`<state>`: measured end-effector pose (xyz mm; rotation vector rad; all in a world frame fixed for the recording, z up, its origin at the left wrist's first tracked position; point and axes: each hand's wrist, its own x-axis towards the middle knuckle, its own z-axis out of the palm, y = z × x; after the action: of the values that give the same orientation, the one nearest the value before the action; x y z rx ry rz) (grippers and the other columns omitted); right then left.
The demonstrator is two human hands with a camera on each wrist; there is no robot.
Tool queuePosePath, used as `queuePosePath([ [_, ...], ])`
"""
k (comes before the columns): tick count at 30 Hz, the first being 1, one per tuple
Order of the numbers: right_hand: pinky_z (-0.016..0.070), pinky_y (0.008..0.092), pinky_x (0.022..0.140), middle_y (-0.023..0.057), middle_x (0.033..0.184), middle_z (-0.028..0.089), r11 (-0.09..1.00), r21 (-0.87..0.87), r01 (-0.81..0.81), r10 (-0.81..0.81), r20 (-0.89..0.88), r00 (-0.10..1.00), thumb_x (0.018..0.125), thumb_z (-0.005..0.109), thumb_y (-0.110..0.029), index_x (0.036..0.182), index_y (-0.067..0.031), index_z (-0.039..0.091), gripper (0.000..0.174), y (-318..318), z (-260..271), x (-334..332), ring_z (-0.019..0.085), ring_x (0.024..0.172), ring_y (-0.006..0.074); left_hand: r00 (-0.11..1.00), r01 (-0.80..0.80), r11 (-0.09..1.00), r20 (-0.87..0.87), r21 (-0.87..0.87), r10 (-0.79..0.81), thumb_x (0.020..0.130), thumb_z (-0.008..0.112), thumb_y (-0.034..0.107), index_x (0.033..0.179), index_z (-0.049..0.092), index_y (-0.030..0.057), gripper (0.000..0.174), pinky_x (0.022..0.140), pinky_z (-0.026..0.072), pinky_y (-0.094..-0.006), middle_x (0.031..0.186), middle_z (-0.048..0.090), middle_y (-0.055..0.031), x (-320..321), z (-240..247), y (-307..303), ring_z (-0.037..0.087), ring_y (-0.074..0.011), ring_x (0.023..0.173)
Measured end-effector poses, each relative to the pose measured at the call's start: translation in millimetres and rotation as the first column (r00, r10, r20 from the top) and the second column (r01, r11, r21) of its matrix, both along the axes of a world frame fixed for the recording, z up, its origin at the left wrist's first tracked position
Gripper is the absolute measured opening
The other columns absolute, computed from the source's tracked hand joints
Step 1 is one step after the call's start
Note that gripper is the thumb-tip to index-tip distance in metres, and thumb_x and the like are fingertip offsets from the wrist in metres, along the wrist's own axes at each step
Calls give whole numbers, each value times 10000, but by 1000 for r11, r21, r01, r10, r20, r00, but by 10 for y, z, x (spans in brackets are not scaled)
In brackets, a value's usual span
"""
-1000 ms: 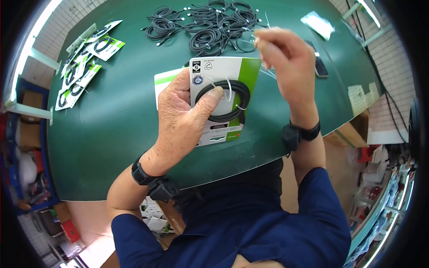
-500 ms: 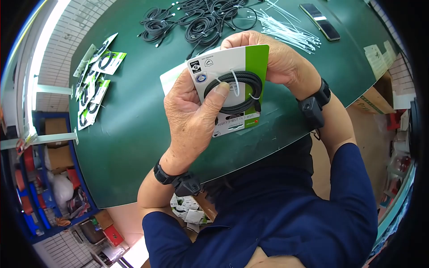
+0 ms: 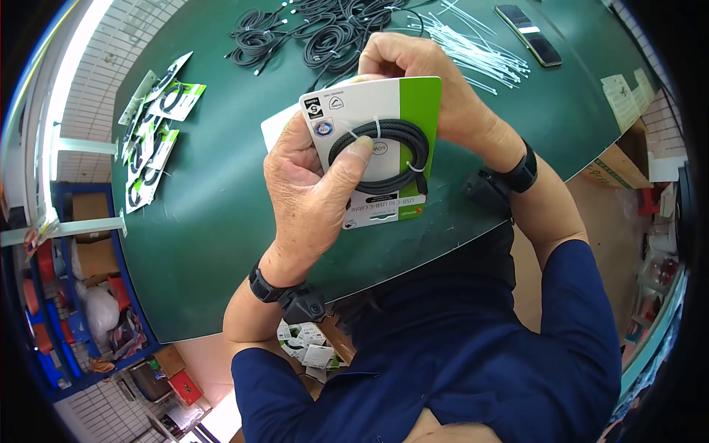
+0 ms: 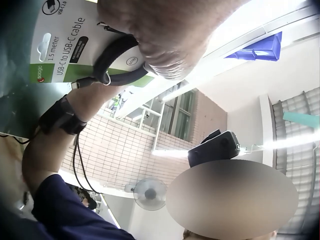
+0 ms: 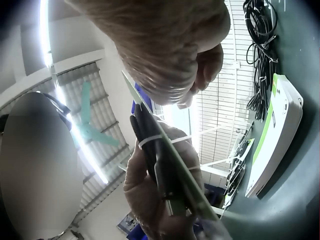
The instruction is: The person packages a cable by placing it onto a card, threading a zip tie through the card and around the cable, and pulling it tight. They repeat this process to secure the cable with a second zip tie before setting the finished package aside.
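Note:
My left hand (image 3: 310, 184) grips a white and green cable packaging card (image 3: 380, 100), its thumb pressed on the front. A coiled black USB-C cable (image 3: 417, 148) lies against the card, with white cable ties (image 3: 416, 167) round it. My right hand (image 3: 443, 88) is at the card's far top edge, its fingers bent and partly hidden behind it. In the right wrist view, thin white tie ends (image 5: 212, 129) stick out from the card's back, below the right fingers (image 5: 212, 65). I cannot tell whether these pinch anything.
A stack of cards (image 3: 279, 131) lies beyond my left hand. Carded cables (image 3: 159, 133) are piled at the left, coiled black cables (image 3: 329, 44) at the back. Loose white cable ties (image 3: 480, 55) and a phone (image 3: 528, 33) lie at the back right. More cards (image 3: 314, 351) are below the table edge.
My right hand has come from the upper right to behind the card, then risen slightly at its top edge. The left hand keeps its grip on the card. The head view has shifted.

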<state>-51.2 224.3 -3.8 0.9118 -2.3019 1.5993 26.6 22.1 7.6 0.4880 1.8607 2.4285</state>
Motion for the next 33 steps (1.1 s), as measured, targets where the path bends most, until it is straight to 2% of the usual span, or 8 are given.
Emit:
queuePosePath([
  [3,426,253,581,-13,762,574,998,-44,-44,28,-312,950,953,734,-97,863,-31,595,178,-78,-54,1,509,678,70,999,-32,999,-16,4,32,927,757,11,1332,606,-45,436,894,589,-302,1130,745,-111,43,43,32,720,-148,998],
  [8,448,254,593,-8,816,616,986,56,158,-134,-301,944,989,722,-153,887,-29,636,183,-93,19,79,545,688,89,998,-70,992,-6,-105,69,910,788,33,1258,643,-25,381,878,599,-303,1078,756,-103,20,25,-20,731,-145,964],
  [11,543,365,632,139,809,679,951,-41,306,-308,-108,945,900,746,-19,911,-5,699,51,-82,121,128,688,726,291,992,-32,999,124,26,29,918,795,47,1165,665,-4,284,833,614,-300,1041,764,-106,-47,54,-14,740,-144,922],
  [15,482,244,637,-3,900,664,947,-229,227,-170,242,955,1030,695,-217,1023,-18,685,199,-18,-42,-1,595,731,96,981,-83,992,184,99,64,930,790,51,1127,653,1,245,800,628,-307,1047,763,-119,-133,48,-13,746,-155,898],
  [19,521,229,733,7,993,699,899,-425,110,31,313,949,1052,679,-258,1199,4,677,301,-40,32,59,634,830,78,974,-170,970,177,173,139,944,774,49,1143,644,-7,245,785,635,-314,1055,762,-123,-286,-17,-90,749,-161,895],
  [24,538,245,823,34,1072,715,930,-351,-114,250,372,894,1043,683,-236,1292,21,641,360,-203,21,212,647,938,74,976,-183,964,149,191,156,950,773,59,1175,625,-17,280,806,632,-319,1069,754,-121,-324,-60,-143,744,-159,911],
  [28,548,272,885,60,1160,715,991,-17,-131,125,432,893,1041,676,-246,1313,24,638,386,-181,80,231,657,1007,96,974,-169,966,181,194,134,959,770,72,1204,611,-18,306,829,627,-313,1087,747,-122,-328,-82,-130,737,-154,932],
  [33,556,281,901,67,1173,721,936,-307,-174,308,469,828,1038,674,-238,1321,7,644,376,-168,40,172,668,1021,103,986,-113,972,142,207,85,966,766,83,1231,599,-21,331,842,620,-305,1100,741,-119,-303,-49,-125,730,-150,937],
])
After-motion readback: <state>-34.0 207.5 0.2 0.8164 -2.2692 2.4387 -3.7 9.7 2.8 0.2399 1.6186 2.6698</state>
